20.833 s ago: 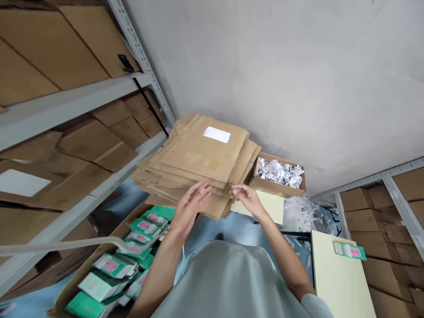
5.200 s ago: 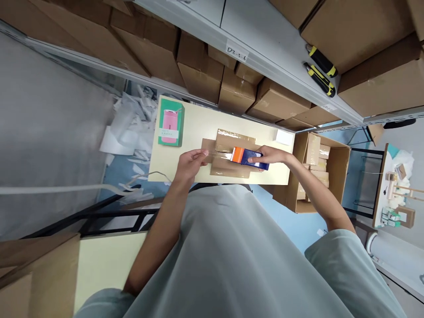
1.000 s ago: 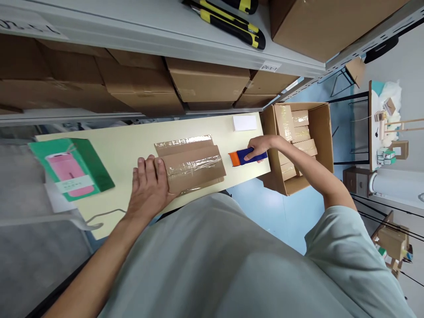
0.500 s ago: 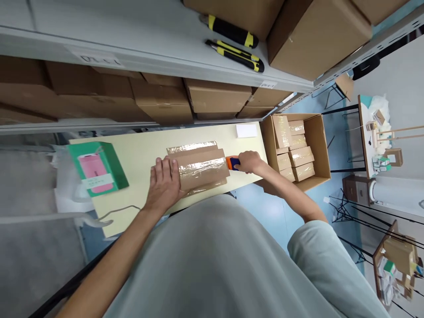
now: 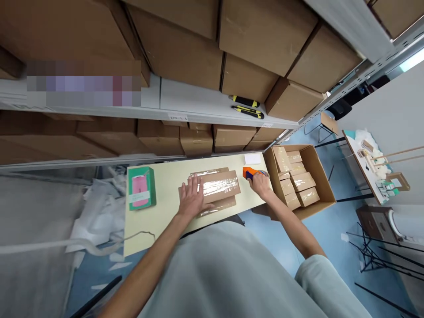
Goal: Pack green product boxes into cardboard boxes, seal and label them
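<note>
A flat brown carton [image 5: 220,185] with strips of shiny clear tape lies on the cream table. Its side flaps stick out along both long edges. My left hand [image 5: 192,196] rests on the carton's left end, fingers spread and nothing gripped. Off the carton's right end, my right hand [image 5: 260,183] is wrapped round the handle of an orange and dark blue tape dispenser [image 5: 250,171]. The dispenser is held apart from the carton, and my fingers partly hide it. A green box [image 5: 150,190] with a pink picture stands at the table's left end.
A large open cardboard box [image 5: 326,194] with several taped cartons adjoins the table's right end. Two yellow-black utility knives [image 5: 247,111] lie on the shelf [image 5: 198,99] above, among brown boxes. A white card [image 5: 252,158] lies at the table's back edge. A pale bent tube [image 5: 82,244] crosses lower left.
My right hand has drawn the tape dispenser away from the carton's right end and raised it. My left hand stays on the carton. The view has tilted up, showing more shelf.
</note>
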Motion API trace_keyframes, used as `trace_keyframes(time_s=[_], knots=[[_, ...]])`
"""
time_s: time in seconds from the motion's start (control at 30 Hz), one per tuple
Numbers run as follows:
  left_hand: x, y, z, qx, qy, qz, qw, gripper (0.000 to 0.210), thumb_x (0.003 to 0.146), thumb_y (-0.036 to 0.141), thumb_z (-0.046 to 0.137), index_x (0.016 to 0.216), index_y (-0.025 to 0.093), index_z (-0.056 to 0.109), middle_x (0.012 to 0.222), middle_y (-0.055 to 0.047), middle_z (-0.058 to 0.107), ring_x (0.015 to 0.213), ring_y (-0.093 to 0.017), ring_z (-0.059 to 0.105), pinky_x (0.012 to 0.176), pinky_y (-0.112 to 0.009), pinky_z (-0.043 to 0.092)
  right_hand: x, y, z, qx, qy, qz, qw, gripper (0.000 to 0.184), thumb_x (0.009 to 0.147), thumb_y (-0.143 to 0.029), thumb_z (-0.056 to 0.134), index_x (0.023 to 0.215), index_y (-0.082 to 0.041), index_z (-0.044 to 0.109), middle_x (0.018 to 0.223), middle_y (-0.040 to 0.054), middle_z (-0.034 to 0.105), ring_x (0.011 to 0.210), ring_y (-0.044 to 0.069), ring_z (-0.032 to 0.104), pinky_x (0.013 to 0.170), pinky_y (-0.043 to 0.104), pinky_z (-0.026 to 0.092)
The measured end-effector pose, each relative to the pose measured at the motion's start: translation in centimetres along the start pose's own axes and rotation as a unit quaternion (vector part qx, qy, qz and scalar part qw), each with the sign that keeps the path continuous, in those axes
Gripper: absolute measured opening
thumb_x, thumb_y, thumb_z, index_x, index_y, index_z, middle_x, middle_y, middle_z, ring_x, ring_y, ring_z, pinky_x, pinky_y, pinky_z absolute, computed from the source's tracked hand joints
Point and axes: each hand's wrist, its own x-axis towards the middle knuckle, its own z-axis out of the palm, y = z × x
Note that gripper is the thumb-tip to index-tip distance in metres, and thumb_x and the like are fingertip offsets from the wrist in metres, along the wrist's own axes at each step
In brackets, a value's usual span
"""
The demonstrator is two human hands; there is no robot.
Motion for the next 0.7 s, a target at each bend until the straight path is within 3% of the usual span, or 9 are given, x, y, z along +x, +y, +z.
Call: trace_keyframes(time_s=[0.17, 0.27, 0.33, 0.43, 0.53, 0.7], knots=[[2.0, 4.6, -2.9, -0.048, 0.074, 0.108, 0.990, 0.090, 0.107, 0.060, 0.057, 0.180, 0.016, 0.028, 0.185, -0.026, 0.026, 0.175, -0.044, 0.016, 0.137, -0.073, 0.021, -0.4, -0.9, -4.5, 0.056, 0.091, -0.009, 0.994, 0.056, 0.114, -0.049, 0.047, 0.146, -0.005, 0.062, 0.127, 0.0301, 0.078, 0.121, 0.040, 0.078, 0.101, 0.043, 0.058], [4.3, 7.5, -6.5, -0.061, 0.135, 0.182, 0.972, 0.068, 0.111, 0.044, 0.050, 0.174, 0.021, 0.042, 0.181, -0.019, 0.040, 0.173, -0.038, 0.029, 0.138, -0.067, 0.028, -0.4, -3.0, -8.2, 0.097, 0.102, -0.057, 0.988, 0.048, 0.112, -0.043, 0.048, 0.144, -0.010, 0.062, 0.128, 0.0243, 0.080, 0.121, 0.038, 0.078, 0.098, 0.039, 0.058], [5.9, 8.6, -9.2, -0.064, 0.177, 0.192, 0.963, 0.061, 0.111, 0.037, 0.049, 0.170, 0.023, 0.048, 0.177, -0.018, 0.047, 0.168, -0.037, 0.040, 0.137, -0.066, 0.034, -0.2, -4.5, -10.8, 0.123, 0.110, -0.108, 0.980, 0.045, 0.111, -0.039, 0.048, 0.143, -0.010, 0.060, 0.126, 0.0222, 0.081, 0.120, 0.037, 0.079, 0.099, 0.037, 0.057], [8.4, 8.7, -13.3, -0.065, 0.234, 0.182, 0.953, 0.057, 0.109, 0.029, 0.050, 0.165, 0.021, 0.054, 0.174, -0.020, 0.049, 0.162, -0.036, 0.049, 0.134, -0.061, 0.041, 1.0, -6.5, -14.7, 0.140, 0.140, -0.198, 0.960, 0.046, 0.112, -0.035, 0.045, 0.146, -0.006, 0.055, 0.128, 0.0236, 0.080, 0.122, 0.037, 0.077, 0.104, 0.039, 0.056], [10.9, 7.6, -16.6, -0.058, 0.274, 0.161, 0.946, 0.056, 0.107, 0.026, 0.051, 0.162, 0.017, 0.056, 0.174, -0.022, 0.046, 0.162, -0.037, 0.048, 0.132, -0.059, 0.045, 3.4, -8.2, -18.4, 0.127, 0.187, -0.275, 0.934, 0.044, 0.114, -0.031, 0.042, 0.147, -0.003, 0.052, 0.134, 0.0256, 0.078, 0.126, 0.037, 0.074, 0.114, 0.044, 0.051], [15.4, 5.5, -19.7, -0.051, 0.309, 0.110, 0.943, 0.057, 0.105, 0.025, 0.051, 0.160, 0.010, 0.056, 0.177, -0.025, 0.041, 0.165, -0.037, 0.045, 0.134, -0.057, 0.042, 8.1, -11.5, -23.4, 0.086, 0.223, -0.307, 0.921, 0.039, 0.115, -0.024, 0.043, 0.145, -0.004, 0.055, 0.141, 0.0257, 0.074, 0.133, 0.035, 0.070, 0.121, 0.044, 0.044]])
